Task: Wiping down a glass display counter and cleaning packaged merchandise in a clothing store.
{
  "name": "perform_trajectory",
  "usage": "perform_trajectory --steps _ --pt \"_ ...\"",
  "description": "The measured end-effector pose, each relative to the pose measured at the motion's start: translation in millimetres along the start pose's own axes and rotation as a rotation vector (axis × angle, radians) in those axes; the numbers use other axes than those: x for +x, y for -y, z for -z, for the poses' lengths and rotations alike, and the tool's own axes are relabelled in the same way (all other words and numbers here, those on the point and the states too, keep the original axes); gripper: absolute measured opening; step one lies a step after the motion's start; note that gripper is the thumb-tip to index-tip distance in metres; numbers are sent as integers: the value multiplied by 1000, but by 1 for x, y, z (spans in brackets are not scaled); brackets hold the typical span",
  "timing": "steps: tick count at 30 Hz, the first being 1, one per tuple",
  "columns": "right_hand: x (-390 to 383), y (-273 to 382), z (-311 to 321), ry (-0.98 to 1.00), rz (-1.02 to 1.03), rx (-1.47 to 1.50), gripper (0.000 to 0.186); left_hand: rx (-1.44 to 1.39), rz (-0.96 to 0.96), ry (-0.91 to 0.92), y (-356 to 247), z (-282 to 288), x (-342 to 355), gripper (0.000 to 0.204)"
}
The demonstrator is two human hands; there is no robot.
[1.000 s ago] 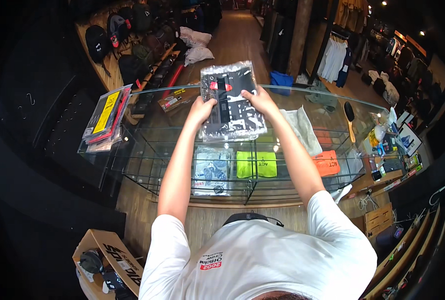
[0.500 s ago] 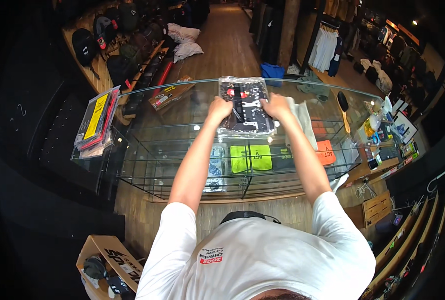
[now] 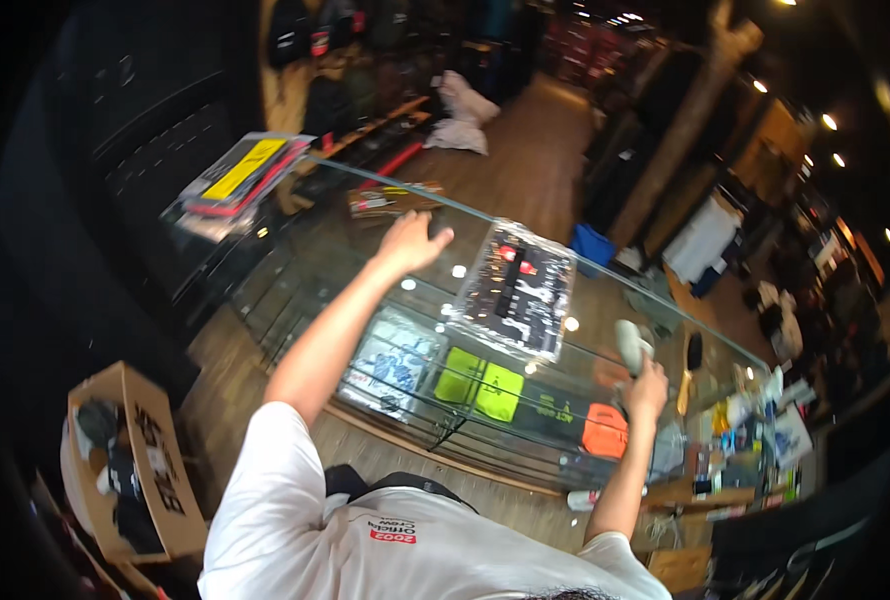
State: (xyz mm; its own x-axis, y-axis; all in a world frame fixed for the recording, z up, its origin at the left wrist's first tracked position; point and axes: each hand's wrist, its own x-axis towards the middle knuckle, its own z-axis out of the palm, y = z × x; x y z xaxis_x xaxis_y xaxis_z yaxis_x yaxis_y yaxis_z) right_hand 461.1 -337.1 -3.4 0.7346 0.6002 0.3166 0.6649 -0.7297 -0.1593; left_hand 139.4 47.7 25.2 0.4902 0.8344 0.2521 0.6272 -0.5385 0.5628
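Note:
A folded black garment with white and red print, in a clear plastic bag (image 3: 520, 285), lies flat on the glass counter (image 3: 340, 270). My left hand (image 3: 411, 243) is open to the left of the bag, apart from it, thumb spread and nothing held. To the right, my right hand (image 3: 648, 392) is closed on a pale grey cloth (image 3: 629, 345), bunched up and blurred by motion. Beyond that hand lies a brush (image 3: 688, 370) with black bristles and a wooden handle.
Flat packages (image 3: 245, 170), one with a yellow panel, are stacked at the counter's left end. Beneath the glass lie yellow-green cloths (image 3: 498, 390) and an orange one (image 3: 605, 430). An open cardboard box (image 3: 170, 470) stands at lower left. Small items crowd the counter's right end.
Both hands have left the bagged garment; the left moved left, the right moved right and took hold of the pale cloth. The head view has turned, tilting the counter.

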Motion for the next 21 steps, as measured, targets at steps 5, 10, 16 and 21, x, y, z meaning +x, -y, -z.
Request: perform_trajectory --steps 5,10,16,21 --pt "5 -44 -32 -118 91 -92 60 337 117 -461 120 122 3 51" --pt "11 -18 -37 -206 173 -68 46 550 238 -688 266 206 6 42" --pt "19 -22 -40 -317 -143 234 40 542 345 -231 296 242 6 53" --pt "7 -24 -35 -745 -453 782 60 625 90 -323 311 256 34 19"
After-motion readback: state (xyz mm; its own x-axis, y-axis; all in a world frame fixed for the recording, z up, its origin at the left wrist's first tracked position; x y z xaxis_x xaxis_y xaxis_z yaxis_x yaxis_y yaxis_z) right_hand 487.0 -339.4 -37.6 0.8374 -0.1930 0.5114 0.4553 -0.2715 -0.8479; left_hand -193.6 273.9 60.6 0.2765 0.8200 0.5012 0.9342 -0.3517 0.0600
